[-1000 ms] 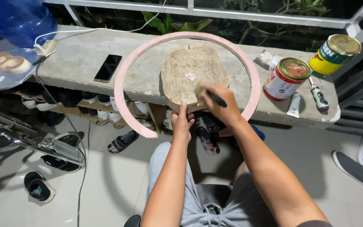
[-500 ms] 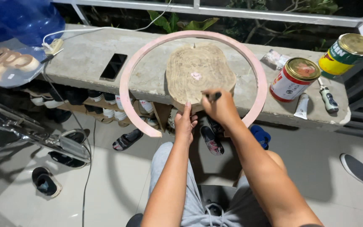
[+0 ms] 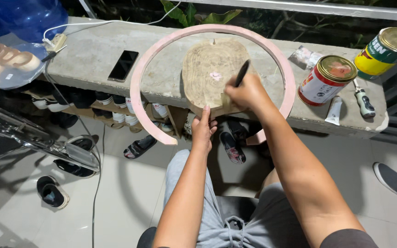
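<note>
A rough-edged wooden slab is being worked on a concrete ledge, where it is lying inside a large pink ring with its near edge reaching the ledge's front lip. The slab's near edge is being pinched and steadied by the left hand, thumb on top and fingers curled beneath, while a dark-handled brush is being gripped in the closed right hand and pressed to the wood; its bristle end is being hidden by the hand, so what is being laid down cannot be told. Risk is being carried mostly by the overhang: because the slab is being held only at its front edge, a hard stroke could tip or slide it off the ledge toward the sandals on the floor below. The pink ring, whose open ends are hanging past the ledge front, could be knocked loose by the right forearm. To the slab's right, a red tin with its lid on and a yellow-green tin are standing near the working elbow and could be toppled by a wide sweep. To the slab's left, a black phone is lying within reach of any splatter.
</note>
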